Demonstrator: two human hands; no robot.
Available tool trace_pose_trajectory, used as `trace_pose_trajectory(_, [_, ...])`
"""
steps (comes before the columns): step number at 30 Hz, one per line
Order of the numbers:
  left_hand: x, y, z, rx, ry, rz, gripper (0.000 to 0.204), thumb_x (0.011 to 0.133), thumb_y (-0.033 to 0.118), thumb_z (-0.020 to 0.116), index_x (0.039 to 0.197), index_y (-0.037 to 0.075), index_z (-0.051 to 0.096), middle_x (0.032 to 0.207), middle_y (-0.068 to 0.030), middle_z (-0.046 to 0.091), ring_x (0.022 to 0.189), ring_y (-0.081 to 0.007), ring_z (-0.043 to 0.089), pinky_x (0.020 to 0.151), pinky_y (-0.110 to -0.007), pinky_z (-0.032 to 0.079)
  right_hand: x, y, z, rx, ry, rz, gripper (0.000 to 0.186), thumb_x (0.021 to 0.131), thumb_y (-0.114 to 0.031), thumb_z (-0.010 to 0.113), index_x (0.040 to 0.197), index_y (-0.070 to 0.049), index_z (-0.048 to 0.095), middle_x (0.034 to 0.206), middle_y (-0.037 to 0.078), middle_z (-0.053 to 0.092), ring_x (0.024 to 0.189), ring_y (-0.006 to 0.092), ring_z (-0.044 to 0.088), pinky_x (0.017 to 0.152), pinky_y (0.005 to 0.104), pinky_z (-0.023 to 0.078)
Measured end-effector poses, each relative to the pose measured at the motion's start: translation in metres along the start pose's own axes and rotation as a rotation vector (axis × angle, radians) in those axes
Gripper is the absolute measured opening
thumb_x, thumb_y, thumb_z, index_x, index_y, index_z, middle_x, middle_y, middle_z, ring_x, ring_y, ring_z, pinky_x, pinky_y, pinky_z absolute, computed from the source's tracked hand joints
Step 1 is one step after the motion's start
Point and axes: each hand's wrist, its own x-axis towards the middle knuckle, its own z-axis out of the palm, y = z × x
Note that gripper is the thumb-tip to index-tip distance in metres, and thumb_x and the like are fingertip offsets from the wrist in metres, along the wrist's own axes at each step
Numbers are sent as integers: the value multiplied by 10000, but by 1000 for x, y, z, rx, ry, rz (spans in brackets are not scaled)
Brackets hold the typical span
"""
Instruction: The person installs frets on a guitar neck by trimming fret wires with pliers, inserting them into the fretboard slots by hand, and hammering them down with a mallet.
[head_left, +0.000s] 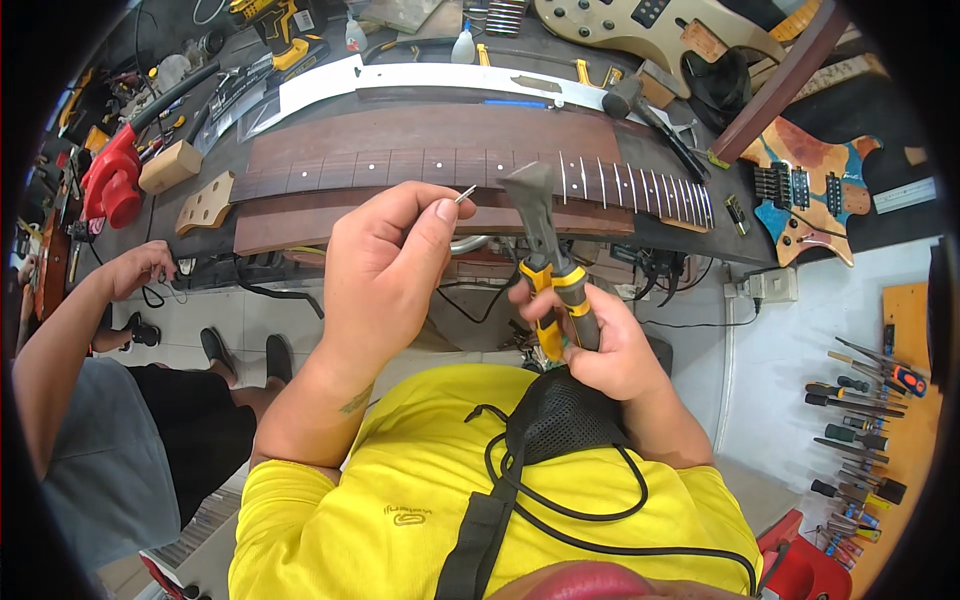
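Note:
Between thumb and forefinger my left hand (385, 262) pinches a short thin piece of metal fret wire (466, 195), its end poking out past the fingertips. My right hand (618, 345) is closed around the yellow and black handles of wide-jawed pliers (540, 222), which point up and away from me. The jaws stand just right of the wire, apart from it. Beyond both hands a guitar neck (400, 168) lies crosswise on the bench, its pale headstock (207, 203) to the left. Metal frets sit across its right part; the left part shows thin slots and pale dots.
Behind the neck lie a long white strip (430, 77) and a hammer (628, 98). Guitar bodies (660, 30) rest at the back right and right. A red blower (112, 180) and wooden block (171, 167) stand left. Another person's hand (145, 265) is at the bench's left edge.

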Motion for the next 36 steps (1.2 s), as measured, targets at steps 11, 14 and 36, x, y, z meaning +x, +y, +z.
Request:
trace_pose_trajectory(11, [-5, 11, -6, 478, 38, 352, 79, 1023, 46, 691, 1037, 1, 754, 729, -128, 688, 603, -246, 644, 598, -321, 478, 4, -7, 3, -353, -27, -115, 786, 631, -6, 505, 1392, 73, 686, 1594, 149, 561, 1550, 321, 475, 1290, 429, 296])
trace_pose_trajectory(14, [-6, 14, -4, 505, 18, 436, 76, 1022, 47, 691, 1040, 1, 748, 760, -137, 707, 616, -271, 660, 599, -332, 490, 5, -6, 1, -388, -38, -130, 782, 635, -8, 506, 1392, 74, 687, 1595, 148, 558, 1543, 318, 486, 1287, 424, 302])
trace_pose_trajectory(36, [-15, 27, -6, 449, -96, 561, 90, 956, -53, 699, 1028, -45, 751, 745, -79, 671, 592, -148, 588, 584, -262, 444, 7, 9, -1, -486, 61, -199, 249, 651, 80, 593, 879, -13, 631, 1354, 174, 640, 1135, 272, 660, 937, 340, 533])
